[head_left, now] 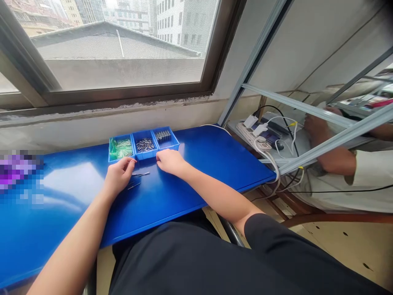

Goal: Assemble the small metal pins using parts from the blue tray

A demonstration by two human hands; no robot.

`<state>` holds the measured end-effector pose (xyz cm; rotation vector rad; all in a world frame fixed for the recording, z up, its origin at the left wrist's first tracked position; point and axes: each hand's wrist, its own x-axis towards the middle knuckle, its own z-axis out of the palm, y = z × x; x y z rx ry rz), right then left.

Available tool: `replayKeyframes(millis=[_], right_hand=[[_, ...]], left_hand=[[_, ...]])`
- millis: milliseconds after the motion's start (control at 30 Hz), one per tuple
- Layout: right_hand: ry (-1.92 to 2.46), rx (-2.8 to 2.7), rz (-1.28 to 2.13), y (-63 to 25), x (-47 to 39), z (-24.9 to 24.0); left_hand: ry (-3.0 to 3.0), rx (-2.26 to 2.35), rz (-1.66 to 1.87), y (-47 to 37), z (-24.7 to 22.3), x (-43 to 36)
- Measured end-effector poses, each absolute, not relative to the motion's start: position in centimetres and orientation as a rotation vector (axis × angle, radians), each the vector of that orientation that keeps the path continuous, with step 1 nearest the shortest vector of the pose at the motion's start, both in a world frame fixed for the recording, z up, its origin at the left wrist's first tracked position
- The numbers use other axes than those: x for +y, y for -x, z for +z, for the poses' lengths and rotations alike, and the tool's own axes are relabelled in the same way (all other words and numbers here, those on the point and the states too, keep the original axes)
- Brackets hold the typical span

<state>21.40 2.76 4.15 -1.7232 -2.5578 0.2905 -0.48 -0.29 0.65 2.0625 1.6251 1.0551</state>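
Three joined blue bins stand against the wall. The left bin [109, 153] holds clear pieces on green plastic, the middle bin [144, 155] many thin dark metal pins, and the right bin [175, 141] small metal cylinders. My left hand [119, 177] is just in front of the left bin, thumb and fingers pressed together; whatever may be between them is too small to tell. My right hand [170, 161] rests curled at the front of the right bin, its fingertips hidden. Between the hands, a slim metal rod [141, 174] and a shorter dark rod [134, 186] lie on the blue table [181, 192].
A blurred purple object [18, 170] lies at the table's left. On the right, a metal frame [294, 102] borders the table, with a power strip [250, 133] and white cables behind it. Another person's arm [322, 143] is beyond the frame. A window [123, 49] is ahead.
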Motion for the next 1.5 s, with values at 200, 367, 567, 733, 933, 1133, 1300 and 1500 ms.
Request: replayKeyframes(millis=[200, 367, 567, 733, 933, 1133, 1300, 1500], right_hand=[[1.852, -2.569, 0.221, -21.7, 2.8, 5.0], [1.904, -2.568, 0.235, -22.3, 2.9, 5.6], [1.600, -2.669, 0.394, -22.4, 3.2, 4.8], [1.140, -2.724, 0.457, -20.5, 2.1, 3.2], [0.990, -2.643, 0.521, -19.5, 1.1, 2.5], [0.979, -2.651, 0.495, -19.4, 1.1, 2.2], [1.024, -2.668, 0.492, -19.4, 1.2, 2.5], [1.212, -2.688, 0.387, -19.9, 1.4, 2.9]], left_hand=[[-2.064, 1.621, 1.047, 0.5, 0.6, -0.3], [-2.073, 1.617, 1.050, 0.5, 0.7, -0.3], [-2.067, 1.629, 1.034, 0.4, 0.7, -0.3], [-2.066, 1.616, 1.041, 0.5, 0.6, -0.3], [-2.074, 1.610, 1.041, 0.5, 0.6, -0.3], [-2.083, 1.616, 1.040, 0.4, 0.8, -0.3], [-2.082, 1.625, 1.035, 0.4, 0.8, -0.3], [-2.073, 1.630, 1.034, 0.3, 0.9, -0.4]])
